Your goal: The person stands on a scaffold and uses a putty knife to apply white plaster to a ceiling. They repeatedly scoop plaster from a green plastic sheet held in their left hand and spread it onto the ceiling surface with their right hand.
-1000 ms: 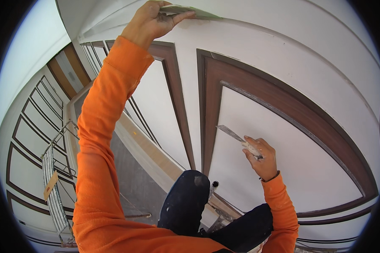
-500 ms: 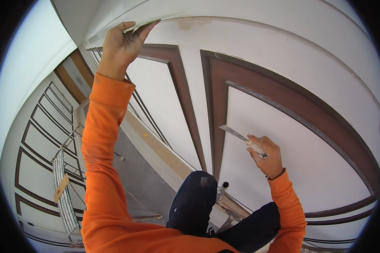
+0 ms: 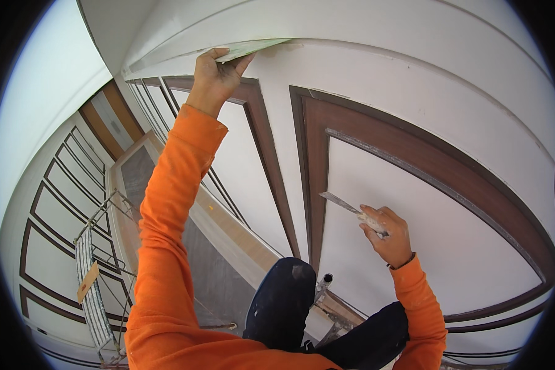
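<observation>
— Hands?
— Left hand [image 3: 217, 79] reaches up at twelve o'clock, fingers pinched on a pale sanding sheet [image 3: 253, 49] pressed against the white moulding [image 3: 364, 28]. Right hand [image 3: 388, 235] at four o'clock is clenched around a putty knife [image 3: 351, 209], blade pointing toward ten.
— Around them?
— White wall panel [image 3: 425, 234] with brown trim [image 3: 444, 172]; scaffold [image 3: 95, 271] at eight o'clock.

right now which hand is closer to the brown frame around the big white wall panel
The right. The right hand, holding a putty knife, sits over the white panel inside the brown frame; the left hand is raised to the top moulding, gripping a flat pale sheet.
</observation>
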The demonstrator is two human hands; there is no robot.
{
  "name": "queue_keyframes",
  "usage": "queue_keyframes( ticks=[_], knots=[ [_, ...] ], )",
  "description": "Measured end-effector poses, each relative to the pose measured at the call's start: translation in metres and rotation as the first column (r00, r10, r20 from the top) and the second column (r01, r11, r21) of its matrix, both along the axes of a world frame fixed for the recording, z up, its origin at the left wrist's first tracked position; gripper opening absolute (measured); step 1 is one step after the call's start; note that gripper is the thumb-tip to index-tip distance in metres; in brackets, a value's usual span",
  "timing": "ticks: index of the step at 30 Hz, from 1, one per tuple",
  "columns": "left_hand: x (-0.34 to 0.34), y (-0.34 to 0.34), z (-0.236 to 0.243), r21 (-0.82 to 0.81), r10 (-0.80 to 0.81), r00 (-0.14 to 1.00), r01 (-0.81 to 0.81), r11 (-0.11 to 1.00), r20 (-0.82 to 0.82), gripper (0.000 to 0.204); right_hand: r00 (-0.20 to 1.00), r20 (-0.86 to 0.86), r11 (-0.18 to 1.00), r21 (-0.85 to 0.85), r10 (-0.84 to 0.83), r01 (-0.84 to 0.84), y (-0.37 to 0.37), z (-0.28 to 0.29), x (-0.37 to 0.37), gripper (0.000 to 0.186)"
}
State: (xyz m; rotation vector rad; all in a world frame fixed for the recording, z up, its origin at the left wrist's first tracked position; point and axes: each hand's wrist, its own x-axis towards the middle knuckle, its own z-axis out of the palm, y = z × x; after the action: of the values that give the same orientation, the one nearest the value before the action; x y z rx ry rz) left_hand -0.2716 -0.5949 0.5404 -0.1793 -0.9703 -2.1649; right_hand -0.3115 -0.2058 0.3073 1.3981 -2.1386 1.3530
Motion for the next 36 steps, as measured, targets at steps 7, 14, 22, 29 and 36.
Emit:
queue_keyframes(
  ticks=[7, 14, 22, 29, 36],
  knots=[
    [-0.006, -0.002, 0.001, 0.021, -0.009, 0.998, 0.008, 1.0, 0.063, 0.033, 1.0, -0.009, 1.0, -0.012, 0.006, -0.006, 0.001, -0.003, -0.004, 0.041],
    [-0.01, -0.005, 0.004, 0.012, -0.035, 0.998, 0.035, 0.999, 0.051, 0.034, 1.0, -0.003, 1.0, -0.014, 0.006, -0.006, 0.0, -0.003, -0.004, 0.042],
    [-0.015, -0.018, 0.0, 0.025, -0.036, 0.999, 0.036, 0.999, -0.011, 0.03, 1.0, -0.003, 1.0, 0.012, -0.01, 0.01, 0.004, -0.001, -0.002, 0.042],
    [-0.018, -0.014, -0.002, 0.094, -0.063, 0.997, 0.067, 0.993, -0.054, 0.032, 1.0, -0.007, 1.0, -0.013, -0.01, 0.01, 0.008, 0.0, -0.003, 0.042],
    [-0.014, -0.018, 0.0, 0.045, -0.096, 0.995, 0.098, 0.994, -0.041, 0.035, 1.0, 0.012, 1.0, -0.006, -0.014, 0.014, 0.009, 0.002, -0.001, 0.041]
  ],
)
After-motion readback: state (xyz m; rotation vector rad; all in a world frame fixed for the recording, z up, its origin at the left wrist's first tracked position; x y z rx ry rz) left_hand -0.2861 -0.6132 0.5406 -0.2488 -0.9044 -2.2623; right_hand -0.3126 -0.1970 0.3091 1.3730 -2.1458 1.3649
